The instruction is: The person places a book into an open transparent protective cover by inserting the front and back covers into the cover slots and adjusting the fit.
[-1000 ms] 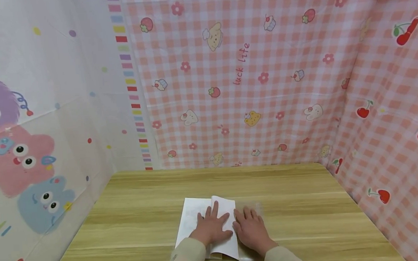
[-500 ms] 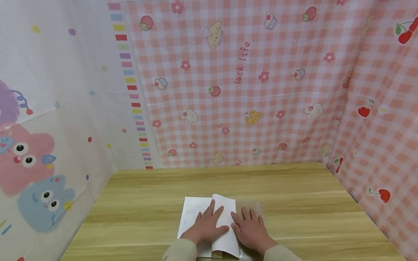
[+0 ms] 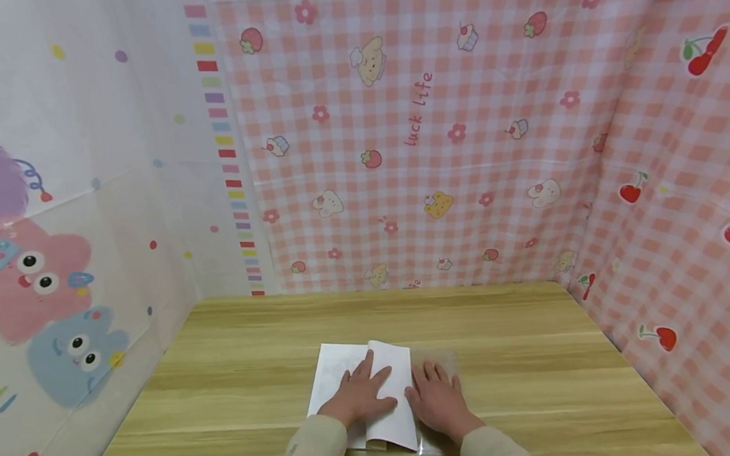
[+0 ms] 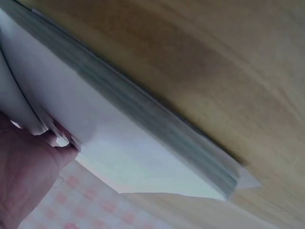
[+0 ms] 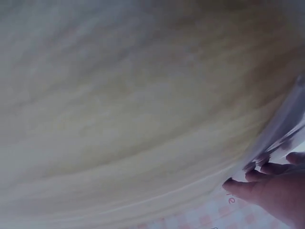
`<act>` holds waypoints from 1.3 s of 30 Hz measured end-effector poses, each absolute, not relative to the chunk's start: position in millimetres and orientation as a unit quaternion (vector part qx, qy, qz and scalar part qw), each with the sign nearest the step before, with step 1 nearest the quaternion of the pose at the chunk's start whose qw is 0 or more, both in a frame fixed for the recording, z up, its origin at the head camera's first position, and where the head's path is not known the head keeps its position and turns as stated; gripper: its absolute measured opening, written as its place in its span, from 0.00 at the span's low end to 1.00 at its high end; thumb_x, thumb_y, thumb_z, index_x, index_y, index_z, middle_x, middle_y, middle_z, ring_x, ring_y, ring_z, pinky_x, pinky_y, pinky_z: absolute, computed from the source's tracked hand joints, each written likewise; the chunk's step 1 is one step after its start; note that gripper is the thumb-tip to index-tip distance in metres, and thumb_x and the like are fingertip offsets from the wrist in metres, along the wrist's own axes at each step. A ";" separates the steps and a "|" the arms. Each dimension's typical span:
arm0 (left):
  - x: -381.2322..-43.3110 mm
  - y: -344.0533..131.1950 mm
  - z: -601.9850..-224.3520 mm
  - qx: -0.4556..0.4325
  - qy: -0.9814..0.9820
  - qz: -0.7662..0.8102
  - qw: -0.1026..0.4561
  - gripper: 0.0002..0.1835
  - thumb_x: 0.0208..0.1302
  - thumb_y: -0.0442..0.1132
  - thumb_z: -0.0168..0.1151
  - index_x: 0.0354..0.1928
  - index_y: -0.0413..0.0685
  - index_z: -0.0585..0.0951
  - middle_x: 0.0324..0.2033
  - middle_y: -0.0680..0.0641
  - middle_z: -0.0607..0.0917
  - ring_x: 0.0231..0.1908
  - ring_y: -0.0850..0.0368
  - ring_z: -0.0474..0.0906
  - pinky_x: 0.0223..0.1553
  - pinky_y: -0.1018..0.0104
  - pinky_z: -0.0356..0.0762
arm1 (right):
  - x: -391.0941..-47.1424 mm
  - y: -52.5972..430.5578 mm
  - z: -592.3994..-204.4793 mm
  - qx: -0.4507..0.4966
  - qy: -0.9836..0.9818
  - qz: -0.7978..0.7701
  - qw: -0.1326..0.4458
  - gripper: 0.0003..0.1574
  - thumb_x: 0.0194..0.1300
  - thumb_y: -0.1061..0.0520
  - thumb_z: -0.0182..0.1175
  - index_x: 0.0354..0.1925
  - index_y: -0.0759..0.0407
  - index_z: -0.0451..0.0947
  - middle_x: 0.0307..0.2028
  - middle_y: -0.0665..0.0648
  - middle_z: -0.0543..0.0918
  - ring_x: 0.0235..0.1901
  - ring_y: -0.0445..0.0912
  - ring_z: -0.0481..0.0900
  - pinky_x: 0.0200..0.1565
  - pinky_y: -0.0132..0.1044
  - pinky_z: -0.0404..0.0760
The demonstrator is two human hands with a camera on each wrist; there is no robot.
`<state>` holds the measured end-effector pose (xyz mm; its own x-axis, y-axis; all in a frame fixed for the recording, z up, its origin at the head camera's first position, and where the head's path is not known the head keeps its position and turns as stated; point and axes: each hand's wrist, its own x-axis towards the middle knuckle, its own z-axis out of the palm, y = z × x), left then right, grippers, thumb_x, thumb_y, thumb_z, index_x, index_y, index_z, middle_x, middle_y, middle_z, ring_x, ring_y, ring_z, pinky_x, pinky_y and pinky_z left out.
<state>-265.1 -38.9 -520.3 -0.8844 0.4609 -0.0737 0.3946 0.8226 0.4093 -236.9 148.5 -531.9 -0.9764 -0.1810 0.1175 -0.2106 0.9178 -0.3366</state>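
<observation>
A thick book [image 3: 335, 362] lies open near the table's front edge, and its page block [image 4: 143, 117] shows side-on in the left wrist view. A white leaf or cover flap [image 3: 398, 367] on its right half curves up from the surface. My left hand [image 3: 357, 397] rests across the book with fingers spread, thumb on the flap. Clear plastic film [image 3: 444, 357] extends from under the flap to the right. On that film lies my right hand [image 3: 438, 398], fingers extended, its thumb beside the flap's right edge. In the right wrist view the shiny film [image 5: 281, 131] reaches the fingertips.
The wood-grain table [image 3: 236, 372] surrounds the book. A pink checked cloth [image 3: 400, 185] hangs behind it and another with cherries [image 3: 681, 239] on the right. A white cartoon-print cloth [image 3: 110, 221] hangs on the left.
My left hand has slid slightly left and toward the near edge, its fingers pointing more to the right. My right hand has stayed nearly in place, with small finger shifts beside the flap.
</observation>
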 end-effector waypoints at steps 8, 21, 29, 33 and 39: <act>-268.8 -41.0 -517.4 0.230 0.945 0.206 0.105 0.34 0.64 0.56 0.57 0.70 0.50 0.71 0.75 0.33 0.50 0.73 0.37 0.52 0.68 0.36 0.50 | -238.6 151.8 -534.8 0.113 -0.979 0.168 0.028 0.31 0.75 0.46 0.50 0.67 0.64 0.69 0.67 0.72 0.66 0.68 0.68 0.60 0.60 0.74 0.55; -267.9 -41.0 -514.7 0.219 0.940 0.235 0.112 0.35 0.62 0.53 0.59 0.69 0.47 0.71 0.75 0.32 0.50 0.73 0.37 0.51 0.69 0.36 0.49 | -238.9 152.9 -537.2 0.108 -0.979 0.172 0.016 0.35 0.74 0.45 0.52 0.68 0.67 0.67 0.69 0.72 0.64 0.69 0.68 0.58 0.62 0.74 0.52; -269.5 -41.5 -513.7 0.221 0.938 0.239 0.116 0.35 0.57 0.51 0.60 0.67 0.45 0.73 0.75 0.31 0.51 0.73 0.37 0.51 0.69 0.35 0.49 | -239.7 154.3 -539.8 0.113 -0.979 0.172 0.005 0.36 0.74 0.47 0.52 0.69 0.69 0.64 0.70 0.72 0.61 0.70 0.68 0.55 0.64 0.72 0.50; -271.0 -41.3 -514.4 0.221 0.940 0.230 0.120 0.35 0.56 0.51 0.59 0.67 0.47 0.73 0.75 0.33 0.51 0.74 0.39 0.50 0.69 0.37 0.50 | -239.5 154.9 -542.1 0.123 -0.977 0.175 0.016 0.34 0.74 0.49 0.52 0.68 0.70 0.65 0.69 0.72 0.62 0.69 0.69 0.56 0.62 0.74 0.51; -268.3 -38.8 -510.6 0.226 0.943 0.215 0.117 0.34 0.59 0.53 0.60 0.68 0.48 0.73 0.75 0.33 0.51 0.73 0.36 0.52 0.68 0.35 0.50 | -240.4 155.0 -545.2 0.116 -0.978 0.175 0.017 0.34 0.75 0.47 0.49 0.69 0.69 0.65 0.70 0.71 0.62 0.70 0.68 0.55 0.64 0.73 0.49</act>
